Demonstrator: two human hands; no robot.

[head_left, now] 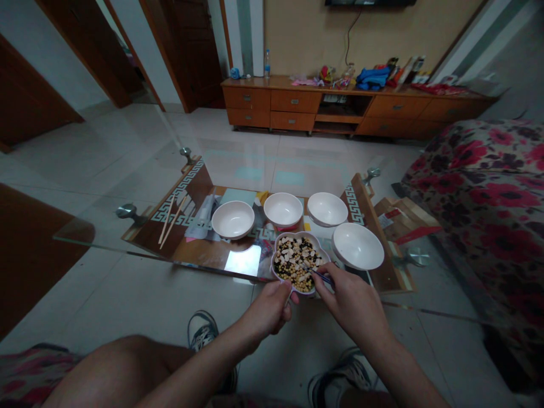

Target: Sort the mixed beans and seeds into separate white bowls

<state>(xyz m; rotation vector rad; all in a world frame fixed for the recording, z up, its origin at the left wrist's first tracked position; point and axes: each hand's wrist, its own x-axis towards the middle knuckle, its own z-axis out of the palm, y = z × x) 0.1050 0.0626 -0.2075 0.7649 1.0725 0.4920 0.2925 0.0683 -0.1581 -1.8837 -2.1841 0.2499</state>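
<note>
A pale, scallop-edged dish (275, 273) holds a mix of black beans, yellow beans and larger pale seeds. The thumb and fingers of my left hand (276, 309) are closed on its near edge. In the pinch of my right hand (355, 297) is a thin dark tool that looks like tweezers (322, 276), its tip down among the beans. Around the dish stand white bowls: one to the left (233, 220), one behind it (283, 209), one at the back right (327, 209), and one close by my right hand (358, 246). Their insides show nothing but white.
Everything stands on a glass tabletop (144, 252) with a wooden shelf beneath. Wooden chopsticks (172, 224) lie at the left. A paper bag (403, 218) is beyond the table's right side, near a flowered sofa (480, 187). A long wooden cabinet (295, 105) lines the far wall.
</note>
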